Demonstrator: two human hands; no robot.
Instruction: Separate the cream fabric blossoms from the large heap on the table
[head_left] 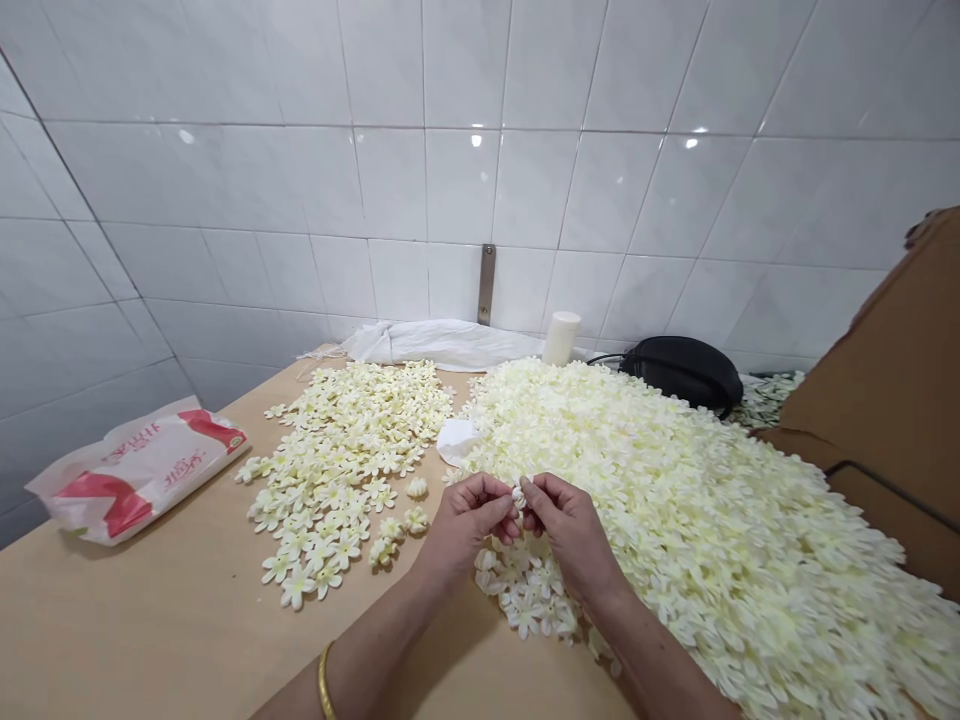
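Observation:
My left hand point(466, 520) and my right hand point(566, 525) meet over the wooden table point(172, 620), fingertips pinched together on a small cream fabric flower point(518, 497). Both hands hover at the near edge of a large heap of cream flowers point(675, 500) on the right. A flatter spread of separated flowers point(345, 450) lies to the left of my hands. A gold bangle point(324, 682) circles my left wrist.
A red and white plastic packet point(139, 465) lies at the table's left edge. A white cloth bag point(442, 343), a white cylinder point(561, 337) and a black pouch point(686, 370) sit along the tiled wall. A brown cardboard box point(877, 400) stands at the right.

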